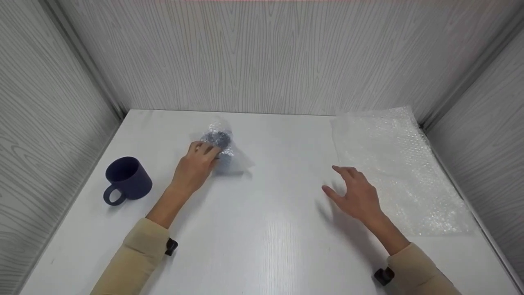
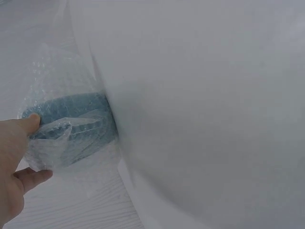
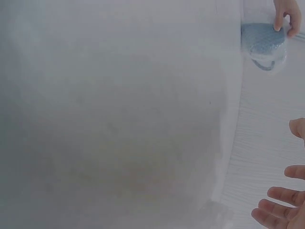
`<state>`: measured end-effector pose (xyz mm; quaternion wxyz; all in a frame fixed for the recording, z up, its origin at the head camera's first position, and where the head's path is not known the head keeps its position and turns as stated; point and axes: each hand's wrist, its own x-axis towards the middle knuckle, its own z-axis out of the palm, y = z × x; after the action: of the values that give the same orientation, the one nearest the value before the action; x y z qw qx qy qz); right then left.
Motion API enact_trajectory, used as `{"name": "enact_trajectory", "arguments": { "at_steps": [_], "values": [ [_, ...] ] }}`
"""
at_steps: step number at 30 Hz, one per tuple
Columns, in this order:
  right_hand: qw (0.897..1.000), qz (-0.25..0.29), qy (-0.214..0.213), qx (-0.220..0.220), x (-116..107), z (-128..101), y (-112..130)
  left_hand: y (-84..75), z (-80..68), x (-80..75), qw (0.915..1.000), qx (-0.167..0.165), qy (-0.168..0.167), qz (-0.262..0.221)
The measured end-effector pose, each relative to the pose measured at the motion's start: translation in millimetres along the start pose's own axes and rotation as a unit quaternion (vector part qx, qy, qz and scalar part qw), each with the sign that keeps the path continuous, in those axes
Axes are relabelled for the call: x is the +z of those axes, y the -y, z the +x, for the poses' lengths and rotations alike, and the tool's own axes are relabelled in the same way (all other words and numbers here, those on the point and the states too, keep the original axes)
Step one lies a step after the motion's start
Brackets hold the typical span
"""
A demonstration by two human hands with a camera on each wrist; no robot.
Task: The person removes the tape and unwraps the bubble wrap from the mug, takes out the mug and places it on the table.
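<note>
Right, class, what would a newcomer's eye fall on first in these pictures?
Probably the dark blue mug, on the left of the white table. Next, further back, comes a bubble-wrapped mug, held in the person's left grip. The clear bubble wrap sheet, shiny on the right, might catch the eye last.

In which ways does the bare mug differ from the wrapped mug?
Bubble wrap covers the wrapped mug, whereas the bare mug is exposed. The left hand holds the wrapped mug, but no hand touches the bare mug. In the head view, the wrapped mug is farther right than the bare mug. Both look blue and have a handle.
</note>
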<state>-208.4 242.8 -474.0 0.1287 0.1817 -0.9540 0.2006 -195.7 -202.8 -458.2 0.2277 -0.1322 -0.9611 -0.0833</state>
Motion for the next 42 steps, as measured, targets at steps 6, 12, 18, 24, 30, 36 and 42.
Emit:
{"name": "enact_trajectory", "arguments": {
  "at_steps": [6,12,18,24,30,36,42],
  "values": [
    [1.0,-0.002,-0.001,-0.012,6,2,14,-8.5,-4.1,0.8,0.9999,0.013,-0.004,0.002],
    [0.999,0.0,-0.01,-0.034,11,5,25,-15.7,-7.4,1.2,0.9995,0.027,-0.015,-0.003],
    [0.998,0.005,-0.017,-0.053,15,8,37,-23.3,-9.1,1.2,0.9986,0.044,-0.03,0.002],
    [0.997,0.018,-0.024,-0.075,20,12,46,-31.7,-11.2,1.7,0.9979,0.053,-0.035,0.013],
    [0.996,0.033,-0.004,-0.082,28,10,52,-40.1,-13.4,2.3,0.9971,0.065,-0.038,0.011],
    [0.994,0.042,-0.004,-0.104,34,10,58,-46.6,-15.3,1.3,0.9963,0.074,-0.043,0.008],
    [0.991,0.05,-0.008,-0.127,38,12,69,-53.5,-15.3,1.8,0.9951,0.084,-0.053,0.006]
  ]
}}
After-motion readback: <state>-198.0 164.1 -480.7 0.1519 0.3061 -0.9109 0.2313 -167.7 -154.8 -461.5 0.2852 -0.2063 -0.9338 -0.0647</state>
